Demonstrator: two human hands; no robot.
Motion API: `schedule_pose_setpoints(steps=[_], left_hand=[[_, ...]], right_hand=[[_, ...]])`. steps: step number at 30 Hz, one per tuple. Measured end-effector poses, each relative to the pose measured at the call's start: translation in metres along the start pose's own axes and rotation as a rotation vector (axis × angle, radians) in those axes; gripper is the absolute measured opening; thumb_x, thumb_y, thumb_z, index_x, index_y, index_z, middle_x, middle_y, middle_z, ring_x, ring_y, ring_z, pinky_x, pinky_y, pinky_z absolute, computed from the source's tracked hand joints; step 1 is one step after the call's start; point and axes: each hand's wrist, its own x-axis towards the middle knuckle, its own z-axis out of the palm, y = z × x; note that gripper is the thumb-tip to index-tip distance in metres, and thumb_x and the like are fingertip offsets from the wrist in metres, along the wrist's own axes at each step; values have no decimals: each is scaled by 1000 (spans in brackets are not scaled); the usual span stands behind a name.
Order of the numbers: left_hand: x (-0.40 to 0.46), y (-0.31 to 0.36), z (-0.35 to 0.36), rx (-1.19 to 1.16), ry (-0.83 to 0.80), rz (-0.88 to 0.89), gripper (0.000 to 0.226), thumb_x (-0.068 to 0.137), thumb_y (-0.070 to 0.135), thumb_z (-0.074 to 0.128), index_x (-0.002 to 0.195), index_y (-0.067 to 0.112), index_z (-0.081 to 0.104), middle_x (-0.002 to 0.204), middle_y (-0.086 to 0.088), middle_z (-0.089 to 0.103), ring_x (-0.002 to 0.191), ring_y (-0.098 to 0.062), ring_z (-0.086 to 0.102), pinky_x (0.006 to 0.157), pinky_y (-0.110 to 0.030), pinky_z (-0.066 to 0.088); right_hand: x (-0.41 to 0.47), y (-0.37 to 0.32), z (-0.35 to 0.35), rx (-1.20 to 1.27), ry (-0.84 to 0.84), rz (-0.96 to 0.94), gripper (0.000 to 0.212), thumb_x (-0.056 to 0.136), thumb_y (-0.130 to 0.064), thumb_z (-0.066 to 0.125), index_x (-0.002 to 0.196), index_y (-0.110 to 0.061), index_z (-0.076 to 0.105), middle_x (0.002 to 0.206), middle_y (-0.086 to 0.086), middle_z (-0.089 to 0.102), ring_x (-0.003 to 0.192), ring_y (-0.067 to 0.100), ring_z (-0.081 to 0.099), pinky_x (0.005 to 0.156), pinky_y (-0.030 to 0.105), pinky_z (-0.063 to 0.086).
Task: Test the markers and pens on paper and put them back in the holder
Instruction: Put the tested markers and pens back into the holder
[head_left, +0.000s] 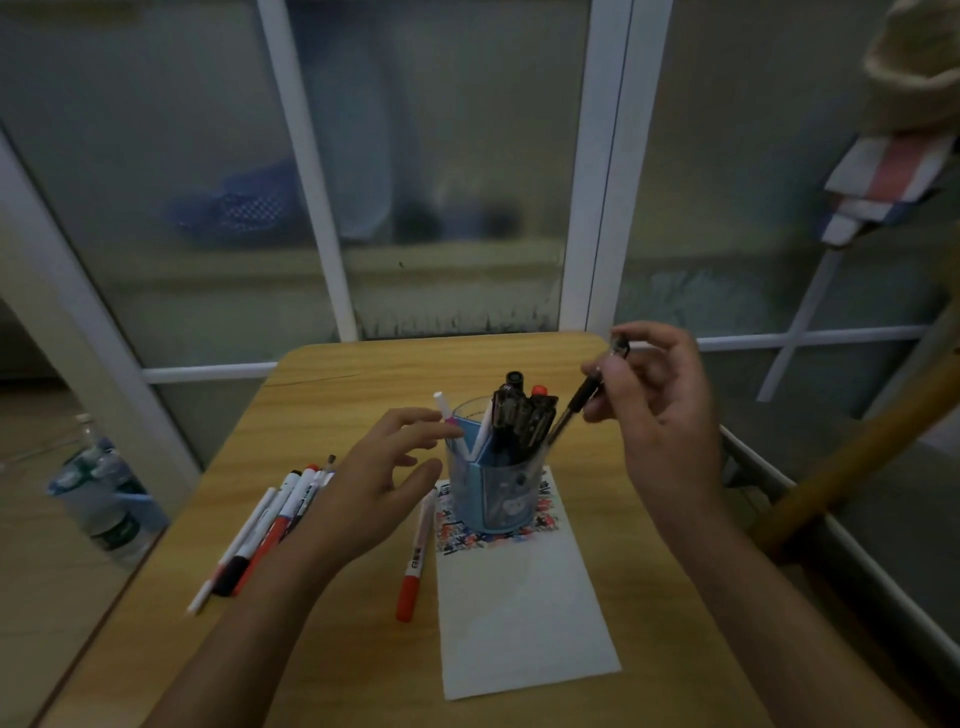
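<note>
My right hand (660, 410) pinches a black pen (584, 397) near its upper end, thumb and fingertips curled round the barrel, with its lower end angled down to about seven o'clock, at the rim of the holder (493, 483). I cannot tell whether the tip is already inside or only at the edge. The holder stands on the far end of the paper (519, 597), crowded with dark pens and a white one. My left hand (384, 488) hangs loose and holds nothing, its fingers relaxed just beside the holder at nine o'clock. I'd judge this pen is either going in or coming out. Either way, I should steady the holder with my left fingers so it doesn't tip, and keep the pen in line with the gap at three o'clock, clear of the caps. A red marker (413, 566) lies beside the paper, and more pens (260, 535) lie at eight o'clock.
</note>
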Motion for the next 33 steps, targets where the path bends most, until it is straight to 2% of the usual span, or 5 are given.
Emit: schedule_pose_setpoints(steps=[9,16,21,29,33], left_hand=[[-2,-1,1,7,-48,-9,38,96,17,55,126,38,59,134,24,47,117,1,52,94,-32,53],[-3,2,-1,18,-53,-17,42,96,16,55,130,41,55,134,27,45,115,3,51,93,-30,52],[-5,3,-2,15,-53,-19,42,96,15,55,132,37,56,136,23,47,116,2,52,94,-30,52],[-6,4,-6,26,-55,-29,47,97,17,55,135,44,51,136,26,46,115,4,52,93,-27,52],[-7,2,-10,12,-46,-45,47,97,16,53,134,45,51,133,20,50,115,3,53,93,-26,52]], right_hand=[[-1,-2,15,-92,-60,-115,17,101,-22,56,116,-27,51,98,-1,69,82,15,71,72,35,61],[-10,15,22,-474,-183,-287,18,95,-22,65,111,-27,58,98,-14,67,83,3,64,59,17,50],[-11,23,20,-661,-219,-390,15,89,-19,71,102,-22,66,109,-10,61,87,-4,46,72,14,41],[-22,24,22,-670,-198,-417,21,89,-21,65,110,-20,62,110,-9,55,83,-13,42,66,5,37],[-41,28,37,-624,-290,-486,10,94,-24,57,102,-19,58,99,-7,54,79,-1,48,63,15,46]])
